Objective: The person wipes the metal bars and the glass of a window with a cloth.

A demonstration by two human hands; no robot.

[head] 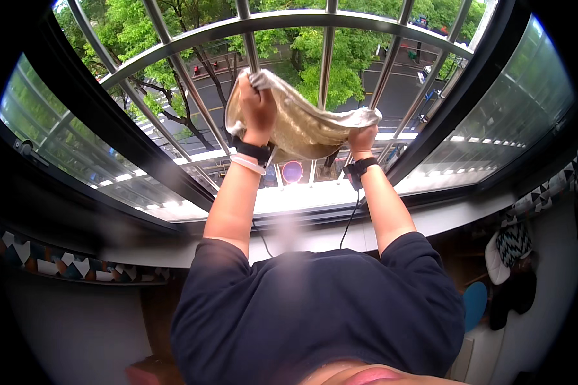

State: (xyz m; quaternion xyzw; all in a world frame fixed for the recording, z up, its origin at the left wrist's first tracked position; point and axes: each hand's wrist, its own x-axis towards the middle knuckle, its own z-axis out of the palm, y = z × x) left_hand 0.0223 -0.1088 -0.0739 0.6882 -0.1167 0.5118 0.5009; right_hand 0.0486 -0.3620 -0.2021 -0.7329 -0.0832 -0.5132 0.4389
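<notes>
A damp-looking beige cloth [301, 115] hangs spread between my two hands at the open window. My left hand [259, 106] grips its upper left corner, close against a vertical metal bar [251, 50]. Lower and to the right, my right hand [363, 137] holds the bunched, paler right end of the cloth. The cloth sags between the hands and covers part of the bars behind it. Most of my fingers are hidden by the cloth or turned away. Both wrists carry black bands, and a cable [351, 219] hangs from the right one.
A curved metal window guard [289, 20] spans the opening. Glass sashes [501, 110] stand on both sides in dark frames. Below my arms runs a white sill [308, 233]. Outside, far down, are trees [327, 62] and a street [212, 91]. A blue round seat [475, 306] is at right.
</notes>
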